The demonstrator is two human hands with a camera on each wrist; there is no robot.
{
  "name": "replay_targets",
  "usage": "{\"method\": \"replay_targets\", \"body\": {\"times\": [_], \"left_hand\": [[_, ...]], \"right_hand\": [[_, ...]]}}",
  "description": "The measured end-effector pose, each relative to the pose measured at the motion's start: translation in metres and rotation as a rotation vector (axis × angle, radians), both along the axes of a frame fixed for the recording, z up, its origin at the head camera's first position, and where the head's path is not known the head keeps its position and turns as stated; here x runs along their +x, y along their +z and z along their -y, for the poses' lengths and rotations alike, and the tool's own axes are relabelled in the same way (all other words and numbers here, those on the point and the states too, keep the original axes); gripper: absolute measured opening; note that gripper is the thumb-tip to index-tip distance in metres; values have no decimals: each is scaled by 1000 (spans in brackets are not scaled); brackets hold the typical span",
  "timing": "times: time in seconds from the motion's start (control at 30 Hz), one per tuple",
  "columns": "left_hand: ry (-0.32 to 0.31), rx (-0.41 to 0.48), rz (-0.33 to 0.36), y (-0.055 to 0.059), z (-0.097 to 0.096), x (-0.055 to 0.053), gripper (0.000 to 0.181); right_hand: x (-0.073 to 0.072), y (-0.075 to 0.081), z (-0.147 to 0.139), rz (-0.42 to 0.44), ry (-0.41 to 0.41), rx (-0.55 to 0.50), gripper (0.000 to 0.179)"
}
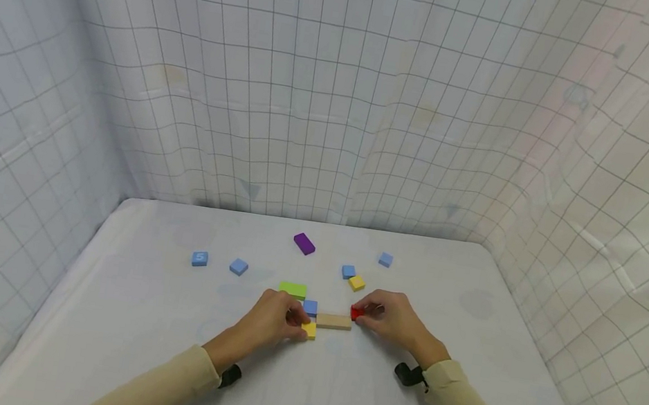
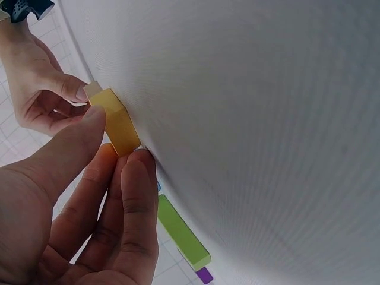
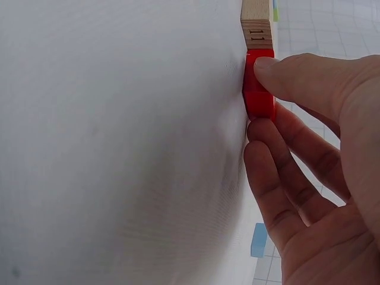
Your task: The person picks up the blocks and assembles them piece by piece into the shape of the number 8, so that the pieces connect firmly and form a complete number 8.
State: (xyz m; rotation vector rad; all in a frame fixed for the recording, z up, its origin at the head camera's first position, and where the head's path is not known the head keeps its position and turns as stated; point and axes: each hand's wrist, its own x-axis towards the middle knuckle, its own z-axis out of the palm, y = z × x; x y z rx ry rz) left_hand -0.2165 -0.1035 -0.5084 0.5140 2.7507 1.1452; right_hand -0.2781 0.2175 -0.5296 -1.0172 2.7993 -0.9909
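Note:
Between its thumb and fingers my left hand (image 1: 275, 315) pinches a yellow block (image 2: 119, 124) that lies on the table by the left end of a wooden block (image 1: 334, 321). At the other end of that plain wooden block, my right hand (image 1: 396, 320) grips a small red block (image 3: 259, 89). The right wrist view has the red block against the wooden end, which bears dark marks. A blue block (image 1: 310, 307) sits just behind the yellow one, and beyond it lies a light green block (image 1: 292, 289). Fingers hide part of the yellow and red blocks.
Farther back lie a purple block (image 1: 304, 243), a second yellow block (image 1: 357, 283) beside a blue one (image 1: 348, 272), and another blue block (image 1: 386, 259). Two blue blocks lie left, one marked 5 (image 1: 200, 259). A gridded white curtain (image 1: 323, 125) surrounds the white table (image 1: 144, 315).

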Motion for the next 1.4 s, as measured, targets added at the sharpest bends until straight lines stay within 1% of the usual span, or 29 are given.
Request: {"method": "replay_targets", "body": {"times": [0.13, 0.57, 0.83, 0.97, 1.2, 1.4], "left_hand": [[6, 6, 10, 0, 0, 0, 19], [14, 9, 0, 0, 1, -1, 18], [27, 6, 19, 2, 2, -1, 18], [29, 5, 21, 3, 2, -1, 18], [22, 7, 32, 2, 1, -1, 18], [-2, 6, 30, 0, 1, -1, 18]], "right_hand": [[-1, 1, 1, -2, 3, 9, 25], [-3, -1, 4, -23, 11, 12, 26], [-4, 2, 5, 8, 6, 19, 27], [-5, 4, 5, 2, 6, 31, 29], [-7, 12, 2, -3, -27, 39, 28], [-17, 22, 0, -3, -71, 33, 26]]}}
